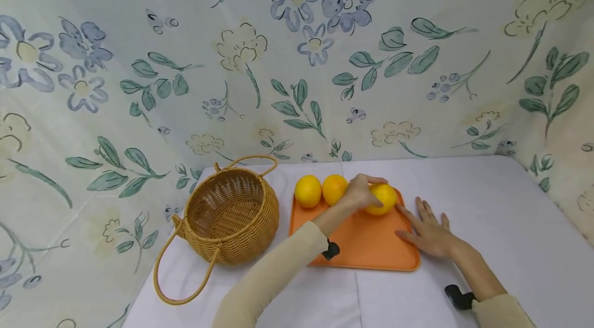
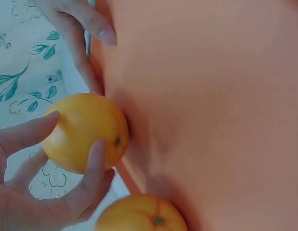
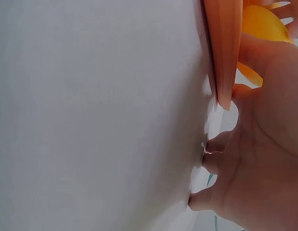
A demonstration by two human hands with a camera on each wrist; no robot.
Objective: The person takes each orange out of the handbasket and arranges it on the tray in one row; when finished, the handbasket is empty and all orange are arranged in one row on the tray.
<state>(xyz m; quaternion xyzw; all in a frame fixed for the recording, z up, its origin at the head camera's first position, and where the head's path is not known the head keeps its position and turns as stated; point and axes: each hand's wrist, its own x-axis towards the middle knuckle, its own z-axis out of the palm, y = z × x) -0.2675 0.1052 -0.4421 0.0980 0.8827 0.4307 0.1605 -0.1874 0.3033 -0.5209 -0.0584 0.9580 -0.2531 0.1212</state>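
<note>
At the tray's far right corner, my left hand [image 1: 361, 193] holds an orange [image 1: 385, 198], its thumb and fingers spread around the fruit. In the left wrist view that orange [image 2: 84, 134] sits at the rim of the orange tray [image 2: 211, 115], a second orange [image 2: 141, 214] close beside it. My right hand [image 1: 431, 235] lies with spread, extended fingers at the tray's right edge. Its thumb and forefinger reach over the rim, while the other fingertips touch the white cloth. Two more oranges, a left one [image 1: 308, 191] and its neighbour [image 1: 334, 189], rest along the tray's back edge.
A round wicker basket [image 1: 266, 214] stands left of the tray, one handle folded toward the front and the other toward the back. White cloth [image 1: 482, 199] covers the table. A flower-patterned fabric [image 1: 325, 96] hangs behind it.
</note>
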